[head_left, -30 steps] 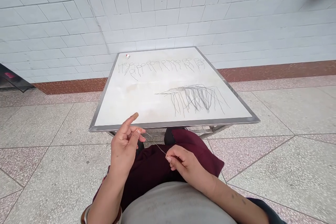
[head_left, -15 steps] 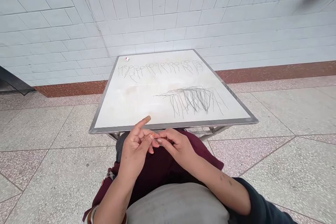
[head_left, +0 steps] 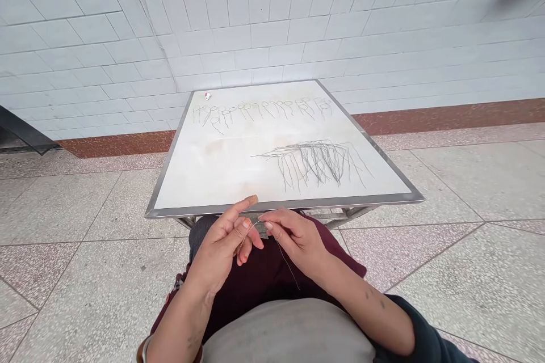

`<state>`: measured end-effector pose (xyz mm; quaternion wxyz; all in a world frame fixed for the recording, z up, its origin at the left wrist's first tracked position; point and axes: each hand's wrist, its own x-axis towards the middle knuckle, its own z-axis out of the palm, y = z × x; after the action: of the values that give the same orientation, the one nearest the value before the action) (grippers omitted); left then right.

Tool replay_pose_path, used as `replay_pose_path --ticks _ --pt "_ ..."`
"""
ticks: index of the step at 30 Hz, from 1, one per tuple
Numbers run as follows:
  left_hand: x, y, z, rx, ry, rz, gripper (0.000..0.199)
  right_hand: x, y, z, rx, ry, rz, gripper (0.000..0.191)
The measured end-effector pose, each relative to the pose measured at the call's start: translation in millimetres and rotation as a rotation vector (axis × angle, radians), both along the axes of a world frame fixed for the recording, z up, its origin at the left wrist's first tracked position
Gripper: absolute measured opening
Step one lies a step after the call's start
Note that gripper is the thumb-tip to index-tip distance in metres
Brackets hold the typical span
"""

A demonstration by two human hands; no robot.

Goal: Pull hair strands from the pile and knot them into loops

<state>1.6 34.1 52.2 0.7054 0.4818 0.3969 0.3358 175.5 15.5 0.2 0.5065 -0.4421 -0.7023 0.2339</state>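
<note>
A thin pale wire runs between my two hands above my lap, and one end hangs below my right hand. My left hand pinches it between thumb and a finger, with the index finger stretched forward near the table edge. Close beside it, my right hand pinches the same wire between thumb and fingertips. On the white table lies a loose bundle of dark thin wires. Farther back stretches a row of looped wires.
A small red and white object sits at the table's back left corner. The table has a grey metal edge and stands near a white tiled wall with a barred window. Speckled floor tiles surround it.
My hands have moved slightly apart, and the wire between them now shows, with an end hanging below my right hand. My left index finger has shifted right.
</note>
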Motion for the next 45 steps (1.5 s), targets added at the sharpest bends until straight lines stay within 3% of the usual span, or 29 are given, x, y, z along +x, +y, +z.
replay_pose_path --ticks 7,15,26,28,31,34,40,45 --pt "6 -2 -1.8 -0.054 -0.048 -0.020 0.053 5 2 0.6 0.092 -0.064 0.066 0.021" --pt "-7 2 -2.1 -0.037 0.104 -0.230 0.051 16 -3 3.6 0.249 -0.231 0.097 0.029" --pt "-32 4 2.7 0.004 0.298 -0.258 0.054 18 -5 -4.5 0.208 -0.269 0.052 0.031" --pt "-41 7 1.6 0.022 0.331 -0.202 0.055 27 -3 -6.3 0.136 -0.228 -0.037 0.028" --pt "-57 13 -1.3 0.088 0.380 0.016 0.060 41 0 -4.2 -0.026 -0.105 -0.203 0.018" --pt "-60 18 -2.8 0.140 0.376 0.161 0.064 45 3 2.7 -0.164 0.025 -0.199 0.014" --pt "-14 11 -4.3 0.254 0.227 0.159 0.057 27 6 14.0 -0.211 0.083 -0.117 0.016" --pt "14 10 -10.5 0.288 0.129 0.295 0.039 21 5 16.6 -0.206 0.161 -0.087 0.014"
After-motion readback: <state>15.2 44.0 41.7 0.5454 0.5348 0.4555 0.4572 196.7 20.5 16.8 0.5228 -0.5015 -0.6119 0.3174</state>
